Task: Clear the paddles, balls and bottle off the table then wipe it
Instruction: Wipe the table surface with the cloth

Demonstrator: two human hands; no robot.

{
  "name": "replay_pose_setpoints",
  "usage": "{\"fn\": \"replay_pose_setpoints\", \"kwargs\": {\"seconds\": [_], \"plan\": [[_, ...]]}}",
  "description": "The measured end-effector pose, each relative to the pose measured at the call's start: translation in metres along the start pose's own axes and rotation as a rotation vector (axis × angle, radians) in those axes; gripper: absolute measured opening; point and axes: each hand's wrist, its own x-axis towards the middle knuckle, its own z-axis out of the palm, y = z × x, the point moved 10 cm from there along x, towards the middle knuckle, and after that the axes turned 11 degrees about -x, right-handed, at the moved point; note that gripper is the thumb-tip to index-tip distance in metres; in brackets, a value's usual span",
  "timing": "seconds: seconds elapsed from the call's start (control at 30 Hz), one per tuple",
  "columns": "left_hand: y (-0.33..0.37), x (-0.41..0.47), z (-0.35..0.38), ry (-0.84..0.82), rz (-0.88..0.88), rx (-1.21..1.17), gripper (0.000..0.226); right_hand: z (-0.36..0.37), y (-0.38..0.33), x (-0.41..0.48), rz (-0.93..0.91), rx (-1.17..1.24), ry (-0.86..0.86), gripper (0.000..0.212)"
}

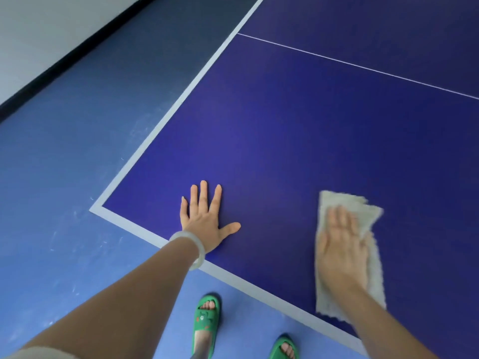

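Note:
A dark blue table tennis table [298, 130] with white border lines fills the right of the head view, its near left corner at lower left. My left hand [204, 221] lies flat on the table near that corner, fingers spread and straight, a pale bangle on the wrist. My right hand [342, 252] presses flat on a pale beige cloth [363, 211] near the table's front edge; the hand and cloth are motion-blurred. No paddle, ball or bottle is in view.
Blue floor [77, 164] lies left of and below the table. A grey wall with a black skirting [64, 55] runs across the upper left. My feet in green sandals [207, 320] stand just in front of the table's front edge.

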Motion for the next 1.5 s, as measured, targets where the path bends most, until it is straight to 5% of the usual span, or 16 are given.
{"fn": "replay_pose_setpoints", "kwargs": {"seconds": [0.07, 0.13, 0.27, 0.37, 0.47, 0.57, 0.77, 0.93, 1.1, 1.2, 1.3, 1.5], "plan": [[0.001, -0.001, 0.001, 0.002, 0.002, 0.003, 0.098, -0.002, 0.023, 0.026, 0.205, 0.067, -0.016, 0.056], [0.001, -0.002, 0.001, -0.001, 0.004, 0.003, 0.097, -0.004, 0.0, 0.045, 0.215, 0.081, -0.037, 0.057], [-0.001, 0.0, -0.008, -0.057, 0.099, -0.127, 0.087, -0.01, -0.129, 0.038, -0.208, -0.021, -0.013, 0.058], [-0.034, -0.003, -0.034, 0.05, 0.152, -0.242, 0.08, -0.005, -0.183, 0.004, -0.358, -0.098, -0.001, 0.058], [-0.102, -0.002, -0.06, 0.203, -0.001, -0.184, 0.089, -0.002, -0.191, -0.013, -0.418, -0.148, 0.012, 0.06], [-0.161, 0.001, -0.064, 0.187, -0.156, -0.182, 0.1, -0.003, -0.185, -0.003, -0.477, -0.148, 0.005, 0.058], [-0.18, 0.008, -0.05, 0.17, -0.136, -0.183, 0.089, -0.006, -0.18, 0.049, 0.005, -0.074, -0.073, 0.056], [-0.184, 0.011, -0.051, 0.126, -0.132, -0.191, 0.081, -0.001, -0.308, -0.018, -0.302, -0.164, -0.083, 0.062], [-0.181, 0.006, -0.056, 0.111, -0.156, -0.189, 0.082, 0.004, -0.288, -0.066, -0.431, -0.143, -0.02, 0.059], [-0.167, 0.001, -0.061, 0.134, -0.167, -0.164, 0.085, 0.007, -0.223, -0.073, -0.313, -0.101, -0.006, 0.059], [-0.101, -0.008, -0.054, 0.128, 0.049, -0.102, 0.078, 0.008, -0.153, -0.075, -0.114, -0.061, -0.014, 0.057], [0.033, -0.055, -0.001, -0.019, 0.461, -0.021, 0.074, 0.016, -0.008, -0.1, 0.602, 0.211, -0.073, 0.056]]}}
